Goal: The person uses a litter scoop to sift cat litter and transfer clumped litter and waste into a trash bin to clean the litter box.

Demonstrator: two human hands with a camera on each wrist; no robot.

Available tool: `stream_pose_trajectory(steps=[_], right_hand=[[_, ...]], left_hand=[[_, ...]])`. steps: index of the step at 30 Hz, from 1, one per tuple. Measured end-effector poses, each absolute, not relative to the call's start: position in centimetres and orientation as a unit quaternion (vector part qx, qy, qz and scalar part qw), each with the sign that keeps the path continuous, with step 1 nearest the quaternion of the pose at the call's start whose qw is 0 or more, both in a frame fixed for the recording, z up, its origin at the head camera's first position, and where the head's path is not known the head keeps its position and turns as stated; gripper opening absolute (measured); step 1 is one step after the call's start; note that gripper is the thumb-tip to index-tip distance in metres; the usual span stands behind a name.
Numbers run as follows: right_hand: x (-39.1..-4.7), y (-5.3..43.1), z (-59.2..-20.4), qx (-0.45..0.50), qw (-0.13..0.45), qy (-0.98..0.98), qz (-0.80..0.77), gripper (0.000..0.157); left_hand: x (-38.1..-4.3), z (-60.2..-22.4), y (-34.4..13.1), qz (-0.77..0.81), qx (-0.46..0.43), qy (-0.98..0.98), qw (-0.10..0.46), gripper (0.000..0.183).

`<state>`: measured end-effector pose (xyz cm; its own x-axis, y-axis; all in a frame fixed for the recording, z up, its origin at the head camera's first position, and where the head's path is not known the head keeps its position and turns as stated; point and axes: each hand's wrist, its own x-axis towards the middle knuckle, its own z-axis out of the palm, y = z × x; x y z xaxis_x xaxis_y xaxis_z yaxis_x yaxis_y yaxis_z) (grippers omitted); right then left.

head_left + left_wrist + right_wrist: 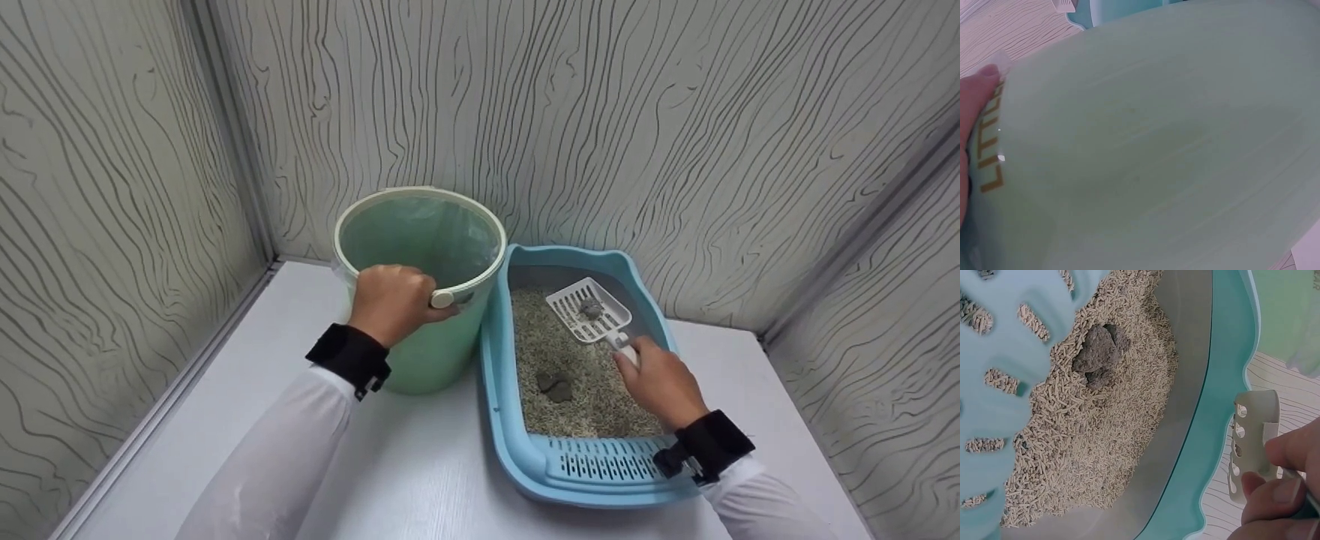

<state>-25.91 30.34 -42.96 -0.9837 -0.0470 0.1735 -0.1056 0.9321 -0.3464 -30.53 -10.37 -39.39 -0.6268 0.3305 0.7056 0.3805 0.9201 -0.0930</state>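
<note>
My left hand (391,301) grips the near rim of a green trash bin (431,360), which has a cream rim and a clear liner. The bin's side, with brown lettering, fills most of the left wrist view. In my right hand (664,381) is the handle of a white slotted litter scoop (616,312), held over a blue litter box (499,420). A grey clump (591,308) lies on the scoop. Below, pale pellet litter (607,401) covers the box floor, with dark clumps (1096,351) on its surface.
The bin stands against the left side of the litter box on a white tabletop (420,480). Wood-grain panels (562,112) rise behind and at both sides. A slotted blue grate (607,459) spans the box's near end.
</note>
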Motion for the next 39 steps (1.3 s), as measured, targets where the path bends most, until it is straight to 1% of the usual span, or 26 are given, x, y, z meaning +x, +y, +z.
stream_pose_trajectory(steps=[11,13,17,23,28,33,39], right_hand=[[-26.01,30.78,-42.46,0.062,0.056,-0.975,0.208,0.040],[-26.02,30.77,-42.39,0.071,0.052,-0.973,0.212,0.037],[-26.10,30.67,-42.38,0.076,0.045,-0.973,0.215,0.027],[-25.93,30.76,-42.42,0.068,0.063,-0.978,0.189,0.026],[-25.68,30.87,-42.55,0.060,0.089,-0.978,0.181,0.033],[-25.59,30.95,-42.71,0.059,0.098,-0.975,0.191,0.024],[-25.84,31.04,-42.76,0.062,0.083,-0.968,0.229,0.022]], left_hand=[[-30.61,-39.40,-10.66,-0.025,-0.203,-0.893,0.400,0.074],[-30.64,-39.40,-10.64,-0.027,-0.203,-0.894,0.398,0.074],[-30.70,-39.36,-10.61,-0.027,-0.203,-0.897,0.392,0.074],[-30.65,-39.35,-10.60,-0.024,-0.203,-0.898,0.390,0.075],[-30.61,-39.35,-10.54,-0.024,-0.201,-0.900,0.386,0.075],[-30.62,-39.49,-10.50,-0.026,-0.201,-0.896,0.395,0.074],[-30.71,-39.53,-10.47,-0.031,-0.206,-0.890,0.405,0.074]])
